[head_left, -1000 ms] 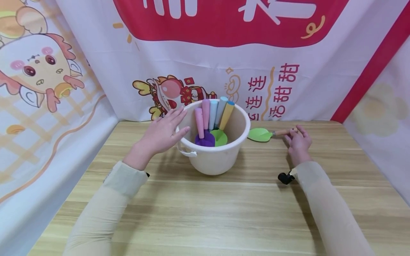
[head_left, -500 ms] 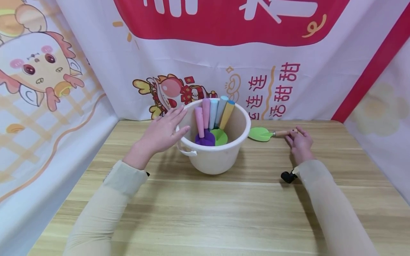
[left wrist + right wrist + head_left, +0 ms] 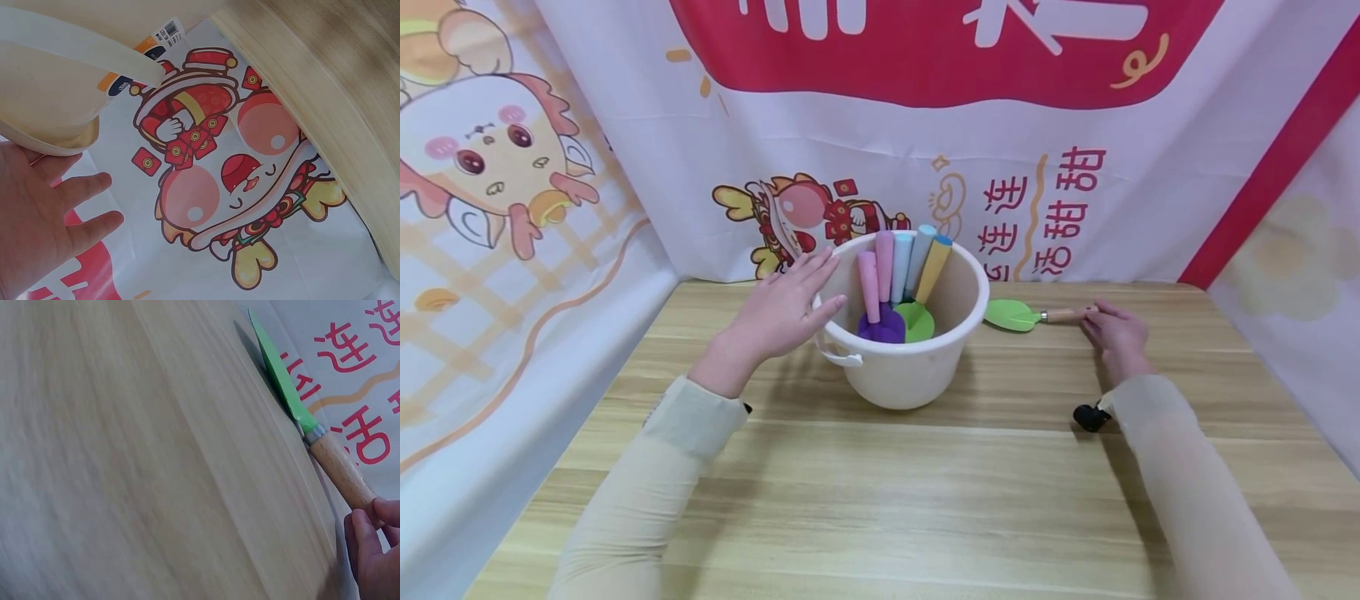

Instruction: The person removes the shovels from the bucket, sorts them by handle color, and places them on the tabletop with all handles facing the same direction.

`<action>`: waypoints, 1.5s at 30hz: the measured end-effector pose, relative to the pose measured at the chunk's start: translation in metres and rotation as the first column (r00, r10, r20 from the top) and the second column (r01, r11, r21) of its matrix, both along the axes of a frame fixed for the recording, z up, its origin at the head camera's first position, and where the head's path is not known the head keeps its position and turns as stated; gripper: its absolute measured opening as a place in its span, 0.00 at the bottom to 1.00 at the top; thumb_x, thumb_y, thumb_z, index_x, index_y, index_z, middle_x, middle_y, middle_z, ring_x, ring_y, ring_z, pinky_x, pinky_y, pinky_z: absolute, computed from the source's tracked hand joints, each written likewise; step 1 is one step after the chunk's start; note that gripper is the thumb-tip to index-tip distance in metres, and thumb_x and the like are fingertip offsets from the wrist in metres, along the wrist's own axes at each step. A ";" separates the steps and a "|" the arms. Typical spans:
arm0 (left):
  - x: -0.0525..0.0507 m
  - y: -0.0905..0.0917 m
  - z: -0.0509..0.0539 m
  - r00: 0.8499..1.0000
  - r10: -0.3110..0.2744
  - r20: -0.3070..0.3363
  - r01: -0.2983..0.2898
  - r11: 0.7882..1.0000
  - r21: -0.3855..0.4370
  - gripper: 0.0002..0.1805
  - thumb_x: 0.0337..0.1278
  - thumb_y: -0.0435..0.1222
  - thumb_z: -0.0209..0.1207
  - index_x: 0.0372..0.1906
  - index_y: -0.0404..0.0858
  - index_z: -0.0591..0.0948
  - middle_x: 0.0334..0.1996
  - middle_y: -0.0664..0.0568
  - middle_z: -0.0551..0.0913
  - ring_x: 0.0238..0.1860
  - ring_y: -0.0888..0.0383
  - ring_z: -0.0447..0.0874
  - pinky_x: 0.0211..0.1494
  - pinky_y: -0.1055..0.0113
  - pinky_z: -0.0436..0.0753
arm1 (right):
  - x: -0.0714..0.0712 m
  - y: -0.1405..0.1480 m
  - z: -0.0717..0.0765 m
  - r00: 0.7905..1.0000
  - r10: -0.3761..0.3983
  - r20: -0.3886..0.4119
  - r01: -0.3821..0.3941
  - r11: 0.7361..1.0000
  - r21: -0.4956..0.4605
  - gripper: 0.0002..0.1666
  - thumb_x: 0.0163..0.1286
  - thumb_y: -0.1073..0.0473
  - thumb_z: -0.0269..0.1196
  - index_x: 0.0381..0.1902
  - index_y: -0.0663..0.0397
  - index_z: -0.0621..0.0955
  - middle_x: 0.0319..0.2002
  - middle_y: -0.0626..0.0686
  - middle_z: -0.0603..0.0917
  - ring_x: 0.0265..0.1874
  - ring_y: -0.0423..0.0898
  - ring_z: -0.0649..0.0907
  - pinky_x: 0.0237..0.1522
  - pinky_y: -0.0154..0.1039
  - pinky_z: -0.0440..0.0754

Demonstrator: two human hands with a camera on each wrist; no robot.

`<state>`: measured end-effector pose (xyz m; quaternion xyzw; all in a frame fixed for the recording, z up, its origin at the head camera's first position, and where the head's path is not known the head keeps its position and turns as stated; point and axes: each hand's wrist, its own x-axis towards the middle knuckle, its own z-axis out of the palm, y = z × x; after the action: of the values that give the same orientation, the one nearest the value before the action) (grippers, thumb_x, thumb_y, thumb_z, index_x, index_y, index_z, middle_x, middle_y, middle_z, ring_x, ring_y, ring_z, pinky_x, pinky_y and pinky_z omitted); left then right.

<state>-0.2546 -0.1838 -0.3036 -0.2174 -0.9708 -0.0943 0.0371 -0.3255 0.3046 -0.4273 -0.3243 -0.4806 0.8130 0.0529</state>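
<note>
A white bucket [image 3: 898, 375] stands near the back of the wooden table, holding several small tools with pink, pale blue, grey and yellow handles. A purple blade [image 3: 882, 325] and a green blade [image 3: 914, 322] show inside it. My left hand [image 3: 778, 310] rests at the bucket's left rim with fingers extended; the left wrist view shows the fingers spread beside the rim [image 3: 59, 150]. To the right of the bucket lies a garden trowel [image 3: 1011, 315] with a green blade and wooden handle. The fingertips of my right hand [image 3: 1118, 335] pinch the handle's end [image 3: 359, 494].
A printed cloth [image 3: 865, 133] hangs right behind the table's back edge, and another patterned cloth [image 3: 497, 208] covers the left side. The bucket's white carrying handle [image 3: 841, 357] hangs down at its left front. Bare wooden tabletop [image 3: 880, 500] lies in front of the bucket.
My right hand has slid a little to the right, to the end of the trowel's handle. The trowel has barely shifted. My left hand and the bucket have stayed put.
</note>
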 end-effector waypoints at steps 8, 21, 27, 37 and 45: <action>0.000 0.001 -0.002 1.000 -0.001 0.003 0.001 1.000 0.000 0.41 0.76 0.63 0.39 0.84 0.47 0.51 0.83 0.55 0.44 0.82 0.45 0.42 0.75 0.29 0.49 | 0.004 0.004 0.002 1.000 0.027 -0.002 -0.027 0.999 0.041 0.20 0.68 0.78 0.63 0.52 0.54 0.86 0.24 0.47 0.86 0.35 0.40 0.90 0.50 0.31 0.83; 0.002 0.000 -0.003 1.000 -0.002 -0.002 0.002 1.000 -0.006 0.42 0.76 0.64 0.37 0.84 0.46 0.52 0.83 0.54 0.45 0.82 0.44 0.43 0.74 0.29 0.50 | 0.010 0.008 0.000 0.995 0.078 -0.059 -0.076 0.996 0.037 0.25 0.70 0.79 0.59 0.21 0.49 0.86 0.23 0.47 0.87 0.25 0.40 0.89 0.49 0.32 0.83; 0.001 0.001 -0.001 1.000 0.001 -0.007 -0.001 1.000 0.002 0.40 0.77 0.60 0.42 0.83 0.46 0.52 0.83 0.53 0.46 0.81 0.44 0.43 0.74 0.28 0.49 | 0.016 0.014 0.002 0.991 0.131 -0.035 -0.128 0.988 0.091 0.25 0.72 0.76 0.60 0.22 0.44 0.87 0.25 0.46 0.87 0.28 0.38 0.88 0.52 0.32 0.82; 0.001 0.000 0.000 1.000 0.002 -0.002 -0.002 1.000 -0.005 0.42 0.76 0.64 0.38 0.84 0.46 0.52 0.83 0.53 0.46 0.82 0.44 0.42 0.74 0.29 0.50 | 0.024 0.022 0.016 0.984 0.177 0.002 -0.176 0.976 0.132 0.13 0.73 0.71 0.62 0.41 0.45 0.85 0.36 0.45 0.83 0.37 0.39 0.84 0.51 0.31 0.84; 0.002 0.001 0.001 1.000 0.004 0.005 -0.004 1.000 -0.005 0.42 0.76 0.65 0.37 0.84 0.46 0.51 0.83 0.54 0.45 0.82 0.44 0.42 0.75 0.29 0.49 | 0.032 0.028 0.026 0.938 0.301 -0.172 -0.259 0.938 0.228 0.26 0.75 0.74 0.55 0.25 0.42 0.87 0.25 0.44 0.85 0.26 0.36 0.85 0.35 0.27 0.85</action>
<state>-0.2528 -0.1831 -0.3026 -0.2153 -0.9716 -0.0925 0.0341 -0.2933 0.3324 -0.4008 -0.1601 -0.5942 0.7880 0.0177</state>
